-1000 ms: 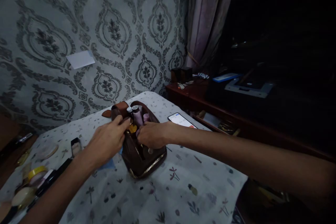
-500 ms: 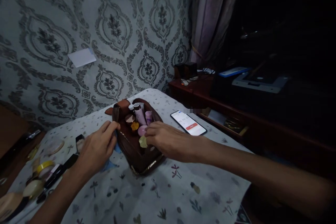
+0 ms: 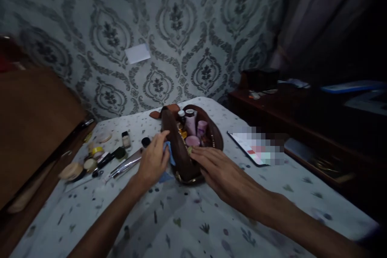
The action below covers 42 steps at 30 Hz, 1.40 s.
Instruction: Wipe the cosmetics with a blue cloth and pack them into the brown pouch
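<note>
A brown zip bag point(image 3: 178, 149) stands unzipped on the patterned bedspread. Inside are a pale lilac tube point(image 3: 190, 124), a purple tub point(image 3: 201, 128), a round pink lid point(image 3: 192, 141) and a small white-capped bottle point(image 3: 181, 115). My left hand point(image 3: 153, 158) rests against the outer left wall of the bag, fingers slightly bent and apart, beside a crumpled blue cloth point(image 3: 169, 154). My right hand point(image 3: 219, 169) reaches over the front right of the opening. At its fingertips is a small pale yellow-green piece point(image 3: 190, 150), mostly hidden; its kind is unclear.
Left of the bag lie a silver tube point(image 3: 125, 165), a small bottle point(image 3: 126, 140), a yellow-rimmed tub point(image 3: 97, 151) and other cosmetics. A phone point(image 3: 249, 147) with a lit, partly blurred screen lies right. Beyond it stands a dark red desk point(image 3: 260, 102); a brown board point(image 3: 36, 125) leans at far left.
The view has swung left, showing more cosmetics. My left fingers have shifted from the bag's rim to its outer wall, which leans further inward. My right hand now covers more of the yellow-green piece.
</note>
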Motion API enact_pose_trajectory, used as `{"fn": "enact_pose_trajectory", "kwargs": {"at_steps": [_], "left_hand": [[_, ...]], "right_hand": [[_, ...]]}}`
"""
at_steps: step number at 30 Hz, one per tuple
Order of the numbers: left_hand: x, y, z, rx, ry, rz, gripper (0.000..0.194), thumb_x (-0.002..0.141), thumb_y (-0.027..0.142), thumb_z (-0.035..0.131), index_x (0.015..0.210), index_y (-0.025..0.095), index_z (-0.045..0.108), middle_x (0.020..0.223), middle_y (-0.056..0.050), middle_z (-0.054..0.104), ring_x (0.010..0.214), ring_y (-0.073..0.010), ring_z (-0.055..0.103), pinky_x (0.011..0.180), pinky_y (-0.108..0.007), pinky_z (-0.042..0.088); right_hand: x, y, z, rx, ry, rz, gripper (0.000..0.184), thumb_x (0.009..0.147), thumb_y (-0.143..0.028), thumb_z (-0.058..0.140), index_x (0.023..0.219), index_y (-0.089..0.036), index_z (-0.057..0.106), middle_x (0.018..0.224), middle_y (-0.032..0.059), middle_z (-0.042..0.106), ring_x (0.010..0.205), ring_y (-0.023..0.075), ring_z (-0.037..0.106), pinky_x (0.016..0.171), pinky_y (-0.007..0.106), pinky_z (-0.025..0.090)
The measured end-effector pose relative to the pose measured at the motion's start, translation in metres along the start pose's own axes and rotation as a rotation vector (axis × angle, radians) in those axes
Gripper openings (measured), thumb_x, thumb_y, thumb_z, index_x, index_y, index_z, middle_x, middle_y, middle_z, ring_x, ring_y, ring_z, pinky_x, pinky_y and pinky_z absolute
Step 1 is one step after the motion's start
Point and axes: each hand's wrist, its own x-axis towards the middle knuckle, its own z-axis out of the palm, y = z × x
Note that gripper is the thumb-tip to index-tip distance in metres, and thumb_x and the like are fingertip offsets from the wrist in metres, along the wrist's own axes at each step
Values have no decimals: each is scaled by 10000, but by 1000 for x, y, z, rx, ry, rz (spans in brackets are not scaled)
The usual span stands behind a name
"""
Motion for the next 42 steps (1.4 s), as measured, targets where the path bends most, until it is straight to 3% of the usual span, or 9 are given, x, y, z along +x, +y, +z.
{"fn": "enact_pose_trajectory", "kwargs": {"at_steps": [3, 6, 8, 12, 16, 22, 29, 36, 42], "left_hand": [[-33, -19, 11, 55, -130, -49, 421, 925, 151, 421, 1344, 185, 422, 1241, -117, 578, 1154, -228, 569, 972, -383, 492], [-63, -39, 12, 134, -337, -15, 240, 942, 193, 452, 1154, 196, 566, 1184, -110, 590, 1093, -240, 574, 892, -376, 524], [-78, -51, 8, 139, -375, 10, 203, 965, 230, 452, 1109, 207, 594, 1178, -101, 597, 1095, -234, 564, 896, -367, 522], [-91, -66, 1, 133, -310, -20, 197, 981, 229, 446, 1074, 204, 619, 1086, -77, 638, 1051, -215, 582, 915, -347, 510], [-93, -75, 0, 264, -235, -76, 198, 969, 196, 449, 1049, 197, 630, 1023, -75, 655, 1014, -230, 602, 832, -347, 522], [-91, -96, -17, 550, -36, -301, 236, 958, 189, 475, 1142, 192, 623, 1099, -90, 657, 1064, -266, 574, 823, -372, 501], [-97, -112, -22, 638, -106, -474, 341, 974, 350, 498, 1240, 163, 600, 1193, -136, 647, 1115, -328, 567, 882, -460, 462], [-101, -117, -21, 482, -85, -473, 318, 957, 379, 518, 1145, 154, 642, 1156, -132, 641, 1110, -311, 586, 881, -408, 479], [-109, -137, -17, 239, 28, -397, 273, 949, 348, 493, 1060, 179, 677, 1089, -112, 693, 1056, -284, 644, 878, -381, 493]], "right_hand": [[1, -5, 9, -14, 99, 8, 389, 951, -119, 435, 1334, -179, 458, 1293, 165, 611, 1230, 282, 579, 995, 499, 520], [2, -13, 12, -42, 170, 23, 397, 949, -104, 459, 1334, -203, 464, 1342, 172, 570, 1290, 295, 530, 996, 499, 518], [2, -22, 15, -46, 221, -2, 390, 929, -75, 491, 1294, -210, 500, 1345, 172, 563, 1306, 300, 510, 1001, 499, 511], [7, -47, 33, 81, 201, -95, 341, 903, -30, 481, 1181, -202, 576, 1252, 149, 627, 1236, 265, 563, 983, 447, 530], [24, -66, 71, 340, 80, -63, 311, 900, -29, 436, 1066, -196, 639, 1206, 135, 656, 1173, 231, 598, 941, 392, 550], [62, -72, 137, 695, -56, 247, 272, 818, -101, 505, 969, -200, 710, 1086, 89, 702, 1011, 218, 657, 884, 367, 533], [90, -76, 197, 992, 54, 579, 229, 761, -157, 522, 907, -178, 697, 846, 26, 700, 807, 186, 640, 740, 287, 510], [76, -73, 213, 1022, 111, 599, 243, 818, -270, 547, 1014, -185, 664, 922, 50, 666, 786, 192, 634, 680, 293, 524], [73, -76, 204, 864, 101, 467, 355, 776, -115, 503, 1087, -205, 647, 1114, 87, 642, 1017, 224, 641, 831, 341, 537]]}}
